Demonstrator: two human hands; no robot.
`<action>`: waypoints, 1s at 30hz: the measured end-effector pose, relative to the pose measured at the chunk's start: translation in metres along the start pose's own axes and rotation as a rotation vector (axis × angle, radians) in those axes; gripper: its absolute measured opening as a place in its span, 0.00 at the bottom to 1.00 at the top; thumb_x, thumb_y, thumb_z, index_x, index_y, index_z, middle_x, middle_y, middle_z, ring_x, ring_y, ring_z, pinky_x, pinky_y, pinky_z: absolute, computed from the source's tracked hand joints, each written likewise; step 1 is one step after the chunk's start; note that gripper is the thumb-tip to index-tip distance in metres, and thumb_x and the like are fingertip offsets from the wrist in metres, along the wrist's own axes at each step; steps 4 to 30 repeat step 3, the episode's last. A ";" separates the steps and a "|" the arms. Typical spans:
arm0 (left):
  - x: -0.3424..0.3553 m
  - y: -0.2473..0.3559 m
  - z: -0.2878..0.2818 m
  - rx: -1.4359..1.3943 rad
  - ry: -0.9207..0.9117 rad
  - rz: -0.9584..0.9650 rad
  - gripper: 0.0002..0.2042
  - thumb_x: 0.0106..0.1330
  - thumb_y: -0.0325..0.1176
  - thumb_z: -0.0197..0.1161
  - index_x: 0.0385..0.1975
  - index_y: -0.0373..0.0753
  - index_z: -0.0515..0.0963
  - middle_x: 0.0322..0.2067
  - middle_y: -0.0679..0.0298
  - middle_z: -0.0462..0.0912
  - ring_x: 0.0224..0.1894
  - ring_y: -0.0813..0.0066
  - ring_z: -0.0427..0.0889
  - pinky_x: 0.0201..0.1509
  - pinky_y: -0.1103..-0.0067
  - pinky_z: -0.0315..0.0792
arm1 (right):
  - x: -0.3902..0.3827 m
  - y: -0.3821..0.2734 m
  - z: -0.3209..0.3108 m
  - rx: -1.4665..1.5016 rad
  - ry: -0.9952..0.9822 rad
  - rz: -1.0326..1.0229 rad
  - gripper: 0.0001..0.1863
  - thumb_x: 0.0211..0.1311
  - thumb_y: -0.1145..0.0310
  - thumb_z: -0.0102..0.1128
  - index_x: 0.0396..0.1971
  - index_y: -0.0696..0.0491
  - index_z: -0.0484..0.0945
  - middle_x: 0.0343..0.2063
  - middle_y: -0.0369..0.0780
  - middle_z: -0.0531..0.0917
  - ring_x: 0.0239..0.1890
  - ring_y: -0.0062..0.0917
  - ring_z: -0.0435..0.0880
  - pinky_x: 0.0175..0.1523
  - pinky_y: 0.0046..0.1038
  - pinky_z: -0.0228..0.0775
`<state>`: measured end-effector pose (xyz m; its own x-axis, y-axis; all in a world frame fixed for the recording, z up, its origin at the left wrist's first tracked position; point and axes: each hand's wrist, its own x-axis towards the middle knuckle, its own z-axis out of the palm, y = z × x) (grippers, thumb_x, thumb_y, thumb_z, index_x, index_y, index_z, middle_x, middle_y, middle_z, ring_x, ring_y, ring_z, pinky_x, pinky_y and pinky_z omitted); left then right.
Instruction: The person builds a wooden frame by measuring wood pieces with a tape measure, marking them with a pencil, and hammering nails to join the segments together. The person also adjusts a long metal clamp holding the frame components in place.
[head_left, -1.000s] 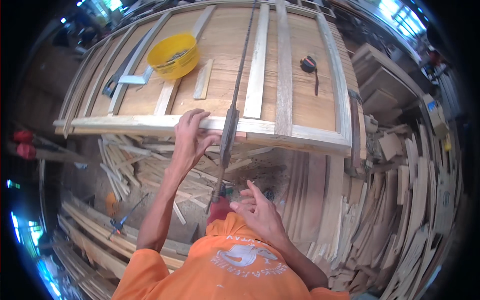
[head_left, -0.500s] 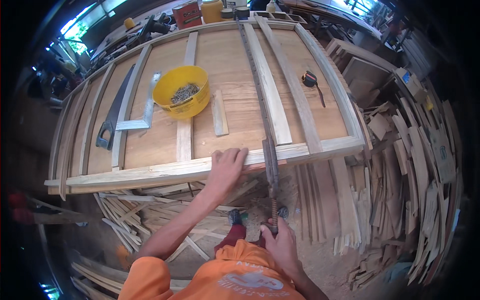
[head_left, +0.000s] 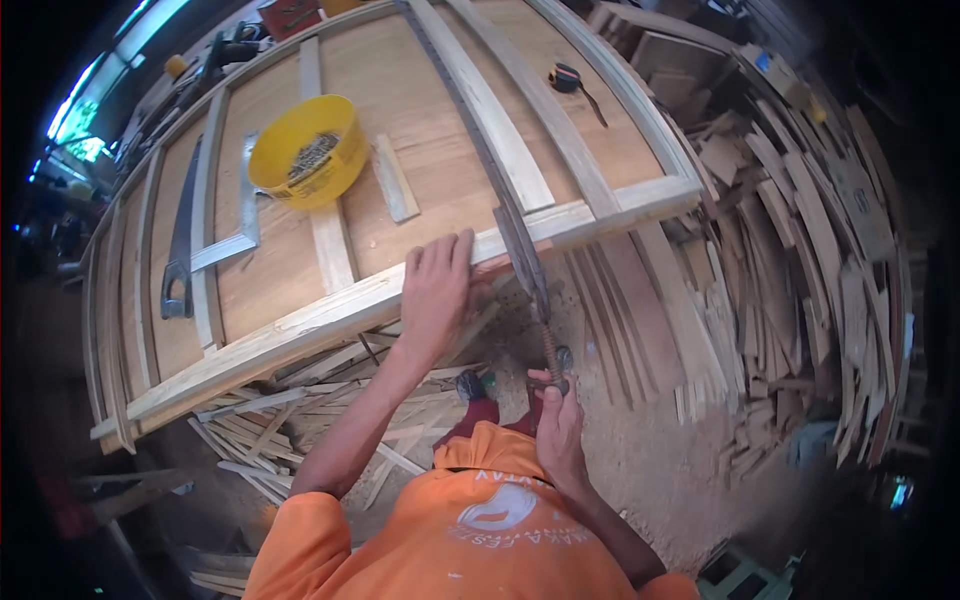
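Note:
A long dark metal bar clamp (head_left: 468,112) lies across a wooden panel frame (head_left: 270,336), its threaded screw sticking out past the near rail. At the screw's lower end, my right hand (head_left: 562,430) is closed on the handle, thumb pointing up along it. My left hand (head_left: 436,285) rests on the near rail just left of the clamp, its fingers curled over the top edge. Beside the clamp bar runs a pale wooden slat (head_left: 490,110). A short loose wood piece (head_left: 396,180) lies on the plywood, up from my left hand.
On the panel sit a yellow tub (head_left: 338,180) of nails, a metal square (head_left: 225,250), a handsaw (head_left: 178,270) and a tape measure (head_left: 565,77). Stacked boards (head_left: 835,230) fill the right side. Loose wood strips (head_left: 270,430) cover the floor under the panel.
My view has tilted, so the panel appears turned and shifted left. My right hand has changed its hold on the clamp handle. My left hand stays on the rail.

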<state>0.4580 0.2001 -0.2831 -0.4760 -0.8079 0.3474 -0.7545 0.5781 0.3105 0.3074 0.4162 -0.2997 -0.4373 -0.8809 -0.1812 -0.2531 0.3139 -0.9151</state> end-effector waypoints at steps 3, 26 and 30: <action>0.000 0.002 -0.001 0.020 0.024 -0.019 0.37 0.59 0.43 0.75 0.67 0.36 0.69 0.55 0.54 0.78 0.58 0.57 0.77 0.64 0.62 0.66 | -0.001 0.000 0.009 0.002 0.058 -0.046 0.27 0.84 0.46 0.41 0.56 0.56 0.75 0.41 0.46 0.87 0.39 0.37 0.86 0.47 0.40 0.74; 0.000 0.002 -0.001 0.020 0.024 -0.019 0.37 0.59 0.43 0.75 0.67 0.36 0.69 0.55 0.54 0.78 0.58 0.57 0.77 0.64 0.62 0.66 | -0.001 0.000 0.009 0.002 0.058 -0.046 0.27 0.84 0.46 0.41 0.56 0.56 0.75 0.41 0.46 0.87 0.39 0.37 0.86 0.47 0.40 0.74; 0.000 0.002 -0.001 0.020 0.024 -0.019 0.37 0.59 0.43 0.75 0.67 0.36 0.69 0.55 0.54 0.78 0.58 0.57 0.77 0.64 0.62 0.66 | -0.001 0.000 0.009 0.002 0.058 -0.046 0.27 0.84 0.46 0.41 0.56 0.56 0.75 0.41 0.46 0.87 0.39 0.37 0.86 0.47 0.40 0.74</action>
